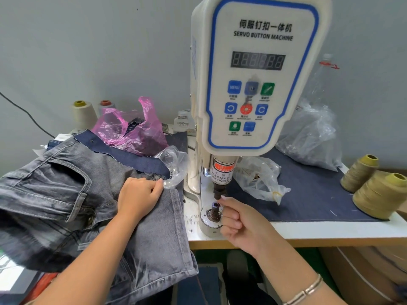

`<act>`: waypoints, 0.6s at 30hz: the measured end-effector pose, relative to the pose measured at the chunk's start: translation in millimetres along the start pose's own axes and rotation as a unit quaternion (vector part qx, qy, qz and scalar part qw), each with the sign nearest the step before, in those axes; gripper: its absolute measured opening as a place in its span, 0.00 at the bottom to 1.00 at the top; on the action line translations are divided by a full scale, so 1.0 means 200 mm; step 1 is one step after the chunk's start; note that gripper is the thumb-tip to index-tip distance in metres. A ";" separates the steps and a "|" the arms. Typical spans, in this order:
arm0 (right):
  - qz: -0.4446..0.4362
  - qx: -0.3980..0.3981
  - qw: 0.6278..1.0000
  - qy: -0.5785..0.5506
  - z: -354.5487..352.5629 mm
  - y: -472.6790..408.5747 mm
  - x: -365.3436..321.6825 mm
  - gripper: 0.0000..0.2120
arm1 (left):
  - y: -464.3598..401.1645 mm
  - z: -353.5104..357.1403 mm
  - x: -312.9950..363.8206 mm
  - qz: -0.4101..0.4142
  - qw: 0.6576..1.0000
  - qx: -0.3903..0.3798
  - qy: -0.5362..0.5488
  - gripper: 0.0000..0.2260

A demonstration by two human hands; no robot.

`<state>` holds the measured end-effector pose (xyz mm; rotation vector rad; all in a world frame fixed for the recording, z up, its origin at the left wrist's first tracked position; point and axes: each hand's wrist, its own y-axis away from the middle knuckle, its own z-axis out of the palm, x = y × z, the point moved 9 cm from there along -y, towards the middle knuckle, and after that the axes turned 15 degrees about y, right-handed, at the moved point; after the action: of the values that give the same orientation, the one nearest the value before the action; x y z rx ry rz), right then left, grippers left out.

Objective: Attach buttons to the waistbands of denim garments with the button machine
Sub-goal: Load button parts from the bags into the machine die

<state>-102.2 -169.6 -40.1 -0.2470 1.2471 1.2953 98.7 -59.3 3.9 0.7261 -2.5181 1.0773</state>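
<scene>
Now the right hand (236,219), fingertips pinched together at the lower die (214,211) mid-frame, seems to load a button; the grey denim garment (66,194) lies left, gripped by the left hand (138,195), nearer it.

The denim garment (66,194) was faded grey, the button machine (253,73) cream with blue trim, a plastic bag (132,128) pink, thread cones (374,194) olive, over navy cloth (308,194).

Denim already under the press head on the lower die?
No: the lower die is bare, and the grey jeans lie to its left under the left hand.
</scene>
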 end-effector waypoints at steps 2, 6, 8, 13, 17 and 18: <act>0.014 -0.012 1.000 -0.026 0.01 0.00 0.01 0.12 | 0.00 0.00 0.00 0.000 1.000 0.002 0.001 0.26; 0.024 -0.023 0.999 -0.039 0.02 0.02 0.01 0.13 | 0.00 0.00 -0.01 -0.005 1.000 0.000 0.002 0.26; 0.027 -0.024 0.998 -0.045 0.02 0.02 0.01 0.13 | 0.00 0.01 -0.01 -0.004 1.000 -0.001 0.003 0.27; 0.031 -0.025 0.998 -0.054 0.03 0.03 0.02 0.12 | 0.01 0.00 -0.01 -0.008 1.000 -0.004 0.000 0.27; 0.043 -0.036 0.995 -0.086 0.04 0.05 0.03 0.13 | 0.00 0.01 -0.01 -0.015 1.000 -0.012 0.008 0.27; 0.045 -0.038 0.994 -0.090 0.04 0.05 0.03 0.13 | 0.00 0.01 -0.01 -0.014 1.000 -0.013 0.010 0.27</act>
<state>-107.3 -157.5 -36.6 -0.1260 1.0682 1.4123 99.5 -59.3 1.8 0.7380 -2.4937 1.0342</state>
